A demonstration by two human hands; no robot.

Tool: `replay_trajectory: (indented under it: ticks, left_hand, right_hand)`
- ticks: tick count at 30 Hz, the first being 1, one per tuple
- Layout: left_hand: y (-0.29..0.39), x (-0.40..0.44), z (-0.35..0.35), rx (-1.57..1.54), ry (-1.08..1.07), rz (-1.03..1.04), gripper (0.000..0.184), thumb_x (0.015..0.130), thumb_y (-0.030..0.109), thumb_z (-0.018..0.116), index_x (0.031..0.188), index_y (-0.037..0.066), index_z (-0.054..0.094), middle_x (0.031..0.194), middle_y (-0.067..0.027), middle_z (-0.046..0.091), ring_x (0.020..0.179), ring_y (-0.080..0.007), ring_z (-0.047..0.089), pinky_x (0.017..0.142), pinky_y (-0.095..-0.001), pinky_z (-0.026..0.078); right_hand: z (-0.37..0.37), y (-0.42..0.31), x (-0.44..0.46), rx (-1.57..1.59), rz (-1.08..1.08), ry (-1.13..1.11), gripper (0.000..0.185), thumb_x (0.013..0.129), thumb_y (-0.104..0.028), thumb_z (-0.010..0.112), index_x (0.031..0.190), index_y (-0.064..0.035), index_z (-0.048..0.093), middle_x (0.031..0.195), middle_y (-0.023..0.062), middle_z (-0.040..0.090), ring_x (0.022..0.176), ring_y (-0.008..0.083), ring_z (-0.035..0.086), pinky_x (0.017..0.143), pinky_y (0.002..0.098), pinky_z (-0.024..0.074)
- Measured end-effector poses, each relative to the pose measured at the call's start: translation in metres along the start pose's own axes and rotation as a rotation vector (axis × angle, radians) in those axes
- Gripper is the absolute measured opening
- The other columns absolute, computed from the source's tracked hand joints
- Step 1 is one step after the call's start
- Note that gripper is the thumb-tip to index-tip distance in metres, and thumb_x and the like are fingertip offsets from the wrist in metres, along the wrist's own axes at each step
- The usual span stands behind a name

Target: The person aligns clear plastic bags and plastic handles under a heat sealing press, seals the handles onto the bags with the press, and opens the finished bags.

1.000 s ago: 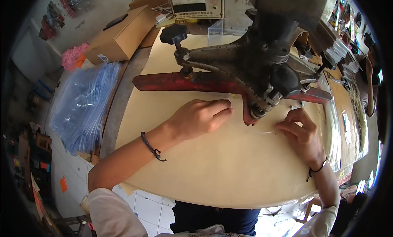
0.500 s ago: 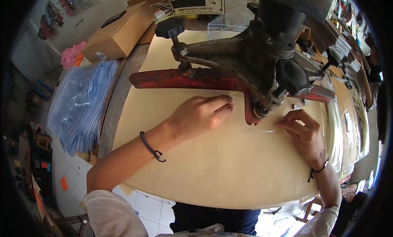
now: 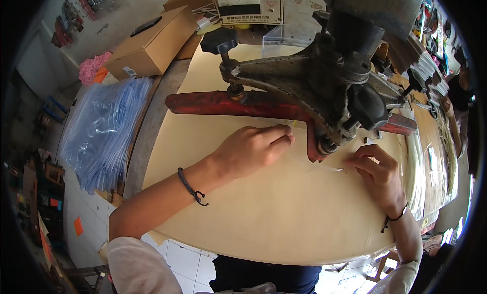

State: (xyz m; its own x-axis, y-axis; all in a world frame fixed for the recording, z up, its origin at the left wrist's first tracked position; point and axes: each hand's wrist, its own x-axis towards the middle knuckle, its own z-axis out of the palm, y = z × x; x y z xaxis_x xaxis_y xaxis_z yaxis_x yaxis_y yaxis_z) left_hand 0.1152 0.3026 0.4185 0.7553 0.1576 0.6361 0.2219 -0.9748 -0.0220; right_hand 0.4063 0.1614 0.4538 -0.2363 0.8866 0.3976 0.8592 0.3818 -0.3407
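Observation:
My left hand (image 3: 256, 148) is closed in a pinch just in front of the red metal bar (image 3: 218, 104) of a press head (image 3: 284, 73). What its fingertips hold, if anything, is too small to make out. Beyond them a small yellow spot shows at the bar's edge. To the right of the bar's short red arm, my right hand (image 3: 378, 169) has thumb and fingers pinched together at the end of a thin clear strip (image 3: 332, 168). The strip points left toward the other hand; its far part blends into the tan board (image 3: 264, 207).
A pile of clear bluish plastic sheets (image 3: 104, 136) lies at the left, beside a cardboard box (image 3: 152, 42). Pale strips (image 3: 415, 177) lie along the right side. The press hangs low over the board. A control box (image 3: 248, 7) stands behind.
The whole view has shifted slightly, so everything appears a little lower and to the right. Both hands keep nearly the same pose and place by the press.

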Motion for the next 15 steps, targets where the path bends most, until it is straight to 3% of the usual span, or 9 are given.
replay_trajectory:
  ticks: [9, 12, 15]
  left_hand:
    - [0.0006, 0.0018, 0.0002, -0.008, 0.012, -0.007, 0.016, 0.079, 0.001, 0.068, 0.094, 0.000, 0.067, 0.106, -0.0083, 0.068, 0.080, -0.0209, 0.072, 0.066, -0.0301, 0.064]
    - [0.0020, 0.0020, -0.0023, -0.012, -0.053, -0.056, 0.020, 0.080, 0.001, 0.071, 0.100, 0.003, 0.072, 0.109, -0.0079, 0.071, 0.090, -0.0215, 0.074, 0.073, -0.0300, 0.065]
    - [0.0019, 0.0043, -0.0026, -0.019, -0.020, -0.041, 0.020, 0.080, 0.001, 0.071, 0.100, 0.003, 0.071, 0.104, -0.0075, 0.070, 0.084, -0.0213, 0.074, 0.069, -0.0298, 0.064]
  right_hand:
    - [-0.0001, 0.0011, 0.0004, 0.001, -0.011, 0.008, 0.026, 0.077, 0.005, 0.076, 0.099, -0.0087, 0.078, 0.098, 0.0077, 0.066, 0.085, 0.0227, 0.071, 0.073, 0.0355, 0.0583]
    - [0.0005, 0.0017, 0.0002, 0.002, -0.012, 0.011, 0.026, 0.078, 0.005, 0.076, 0.099, -0.0088, 0.078, 0.098, 0.0077, 0.066, 0.085, 0.0232, 0.071, 0.072, 0.0357, 0.0583]
    - [0.0002, 0.0031, -0.0009, -0.013, -0.039, 0.030, 0.026, 0.077, 0.004, 0.076, 0.100, -0.0085, 0.077, 0.098, 0.0078, 0.066, 0.084, 0.0244, 0.071, 0.072, 0.0362, 0.0582]
